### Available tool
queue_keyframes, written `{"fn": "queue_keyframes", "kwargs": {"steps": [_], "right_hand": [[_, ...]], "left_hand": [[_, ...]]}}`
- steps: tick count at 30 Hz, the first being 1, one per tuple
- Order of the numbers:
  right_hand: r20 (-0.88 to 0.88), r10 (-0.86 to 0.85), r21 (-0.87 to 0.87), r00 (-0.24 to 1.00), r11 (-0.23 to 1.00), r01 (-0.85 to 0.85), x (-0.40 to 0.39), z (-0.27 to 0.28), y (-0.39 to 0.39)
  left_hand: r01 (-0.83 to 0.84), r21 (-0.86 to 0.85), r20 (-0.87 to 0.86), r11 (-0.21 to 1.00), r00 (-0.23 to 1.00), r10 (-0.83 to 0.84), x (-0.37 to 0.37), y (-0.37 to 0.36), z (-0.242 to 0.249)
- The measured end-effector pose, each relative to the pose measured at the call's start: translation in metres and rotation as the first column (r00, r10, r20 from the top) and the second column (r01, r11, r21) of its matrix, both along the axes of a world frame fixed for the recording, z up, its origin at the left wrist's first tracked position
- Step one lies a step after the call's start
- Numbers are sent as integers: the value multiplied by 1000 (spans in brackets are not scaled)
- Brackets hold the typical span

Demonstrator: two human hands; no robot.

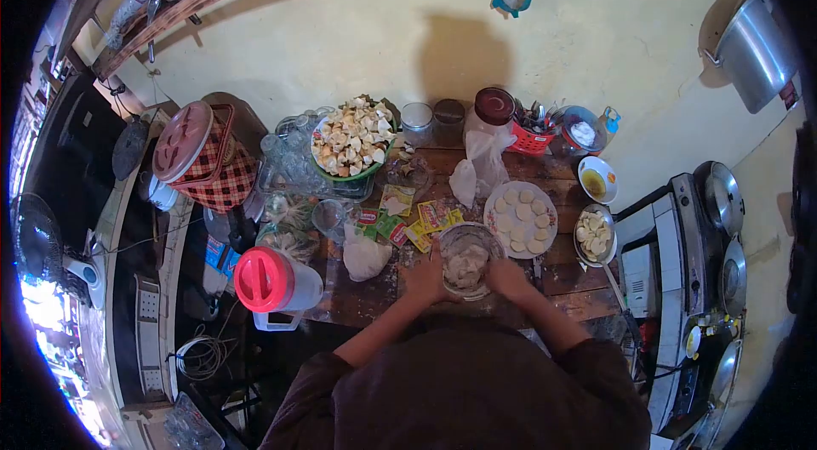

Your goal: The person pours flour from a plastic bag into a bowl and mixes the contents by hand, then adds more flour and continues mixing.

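Note:
A metal bowl (pixel 448 237) of pale, sticky dough (pixel 466 264) stands at the table's front edge. My left hand (pixel 425 278) grips the bowl's left side, its thumb near the rim. At the right rim, my right hand (pixel 508 278) is closed; what it holds, if anything, is too small to make out. Just beyond the bowl, to the right, a white plate (pixel 491 210) carries several flat round dough pieces (pixel 525 210). Yellow and green seasoning packets (pixel 434 216) lie to the left, close to a tied white plastic bag (pixel 366 256).
A green basin (pixel 383 168) heaped with cut pale chunks stands at the back left. A red-lidded jug (pixel 277 280) is at the front left. To the right are a bowl of yellow liquid (pixel 597 179), a pan of pale pieces (pixel 593 233) and a stove (pixel 685 195).

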State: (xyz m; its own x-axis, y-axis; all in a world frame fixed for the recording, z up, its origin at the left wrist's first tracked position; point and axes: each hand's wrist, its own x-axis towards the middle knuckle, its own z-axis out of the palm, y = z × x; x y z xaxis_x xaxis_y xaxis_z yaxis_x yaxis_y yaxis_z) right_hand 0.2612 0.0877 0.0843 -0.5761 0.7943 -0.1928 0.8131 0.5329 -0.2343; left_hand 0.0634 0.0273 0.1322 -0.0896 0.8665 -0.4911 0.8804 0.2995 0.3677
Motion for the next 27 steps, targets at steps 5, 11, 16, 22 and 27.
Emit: {"fn": "queue_keyframes", "kwargs": {"steps": [5,11,16,22,27], "right_hand": [[-90,-183,90,979,977,191,-17,50,10],[6,-99,129,995,987,97,-22,22,6],[-49,-127,138,991,982,132,-20,79,9],[61,-168,67,984,984,164,-17,37,-18],[-217,-256,-38,942,967,254,26,45,-6]], "left_hand": [[7,37,-9,999,1000,-7,0,0,-4],[5,21,-5,1000,1000,-5,0,1,-11],[37,-44,54,998,998,-35,-2,3,3],[19,0,80,1000,997,-19,-3,3,-15],[23,19,1,1000,1000,-23,-7,-8,-8]]}}
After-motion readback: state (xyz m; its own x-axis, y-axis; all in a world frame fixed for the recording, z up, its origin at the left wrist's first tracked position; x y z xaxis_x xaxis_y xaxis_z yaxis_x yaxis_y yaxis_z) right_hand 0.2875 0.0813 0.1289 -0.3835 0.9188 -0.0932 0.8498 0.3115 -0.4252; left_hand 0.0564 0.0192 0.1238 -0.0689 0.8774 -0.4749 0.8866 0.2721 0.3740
